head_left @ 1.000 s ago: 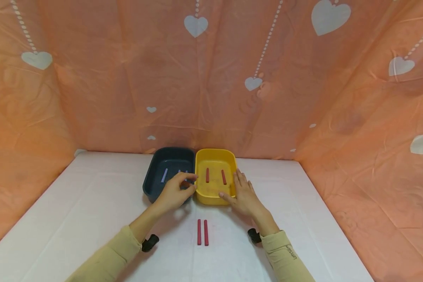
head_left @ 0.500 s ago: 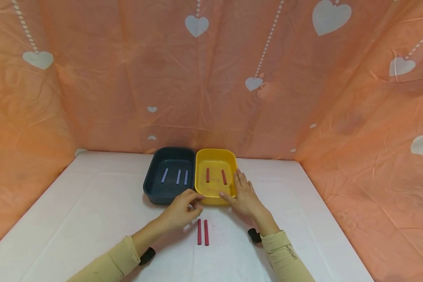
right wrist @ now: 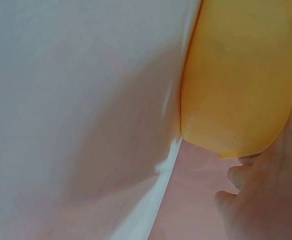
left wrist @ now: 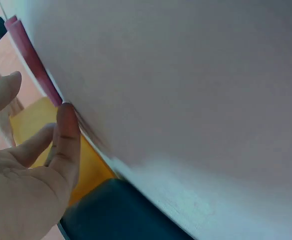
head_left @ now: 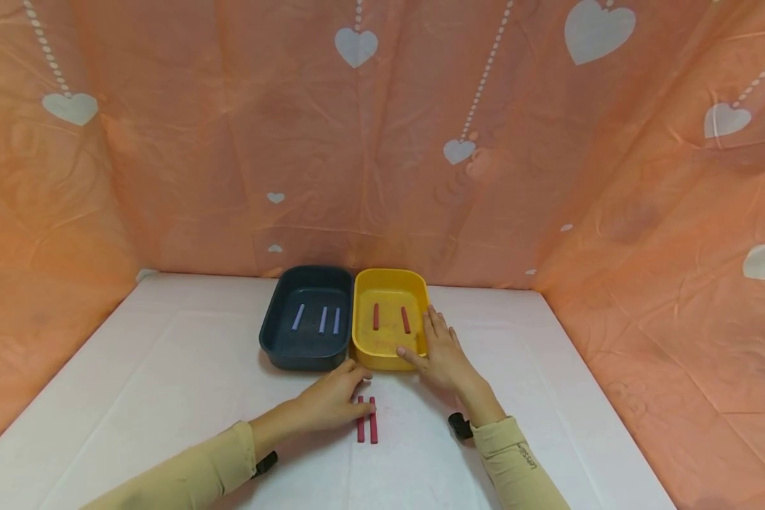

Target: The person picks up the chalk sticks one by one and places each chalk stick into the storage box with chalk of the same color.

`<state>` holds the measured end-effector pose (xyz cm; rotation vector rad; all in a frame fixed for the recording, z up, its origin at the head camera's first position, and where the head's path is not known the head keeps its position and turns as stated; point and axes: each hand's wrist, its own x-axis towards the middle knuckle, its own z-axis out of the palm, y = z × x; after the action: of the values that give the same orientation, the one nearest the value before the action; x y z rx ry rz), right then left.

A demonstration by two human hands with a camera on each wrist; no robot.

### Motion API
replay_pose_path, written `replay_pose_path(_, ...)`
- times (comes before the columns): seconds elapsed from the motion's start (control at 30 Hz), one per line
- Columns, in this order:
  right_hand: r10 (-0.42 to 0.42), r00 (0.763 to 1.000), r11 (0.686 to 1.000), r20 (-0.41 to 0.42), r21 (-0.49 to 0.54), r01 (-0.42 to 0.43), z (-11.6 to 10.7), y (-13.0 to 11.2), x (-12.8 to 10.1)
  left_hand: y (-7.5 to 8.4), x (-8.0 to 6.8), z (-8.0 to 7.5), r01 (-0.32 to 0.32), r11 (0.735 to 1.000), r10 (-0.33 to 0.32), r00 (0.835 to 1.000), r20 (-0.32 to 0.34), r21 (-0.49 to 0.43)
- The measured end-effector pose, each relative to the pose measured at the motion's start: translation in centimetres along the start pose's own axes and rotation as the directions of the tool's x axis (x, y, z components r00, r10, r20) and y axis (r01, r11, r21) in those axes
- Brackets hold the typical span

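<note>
Two red chalk-like sticks (head_left: pixel 373 425) lie side by side on the white table, nearer than the bins. My left hand (head_left: pixel 331 398) is over their far ends, thumb reaching across them; the left wrist view shows thumb and fingers apart, with the sticks (left wrist: pixel 33 62) ungripped. My right hand (head_left: pixel 445 358) rests against the right side of the yellow bin (head_left: pixel 385 363), fingers straight and thumb at the near rim. Two shorter-looking red sticks (head_left: pixel 376 316) lie inside that bin. Left of it stands a dark blue bin (head_left: pixel 306 360) holding three purple sticks (head_left: pixel 322 320).
The two bins stand side by side at the back of the white table (head_left: pixel 185 375). Behind and at both sides hangs an orange sheet (head_left: pixel 229 142) with white hearts. In the right wrist view the yellow bin's wall (right wrist: pixel 240 80) fills the upper right.
My left hand has come from above the two bins toward me, down to the red sticks on the table, its thumb spreading from the fingers. My right hand stays at the yellow bin.
</note>
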<state>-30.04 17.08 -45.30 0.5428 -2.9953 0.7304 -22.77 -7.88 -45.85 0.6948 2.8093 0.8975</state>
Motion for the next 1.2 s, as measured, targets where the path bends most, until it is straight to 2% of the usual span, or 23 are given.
replay_pose_path(0.4, -0.001, 1.000, 1.000, 0.006, 0.000, 0.001, -0.2, -0.3, -0.1, 0.4, 0.1, 0.3, 0.009, 0.997, -0.011, 1.000, 0.022, 0.072)
replay_pose_path(0.6, 0.001, 1.000, 1.000, 0.007, 0.002, -0.001, -0.2, -0.2, -0.1, 0.6, 0.1, 0.5, -0.019, 0.997, 0.018, 1.000, 0.010, 0.080)
replay_pose_path(0.9, -0.007, 1.000, 1.000, -0.001, 0.008, 0.007, -0.1, 0.0, -0.1, 1.1, 0.0, 0.6, -0.049, 0.998, 0.047, 0.998, 0.034, 0.046)
replay_pose_path(1.2, -0.008, 1.000, 1.000, 0.000, 0.007, 0.008, 0.0, 0.0, -0.1, 0.8, 0.2, 0.7, -0.068, 0.998, 0.068, 0.996, 0.048, -0.003)
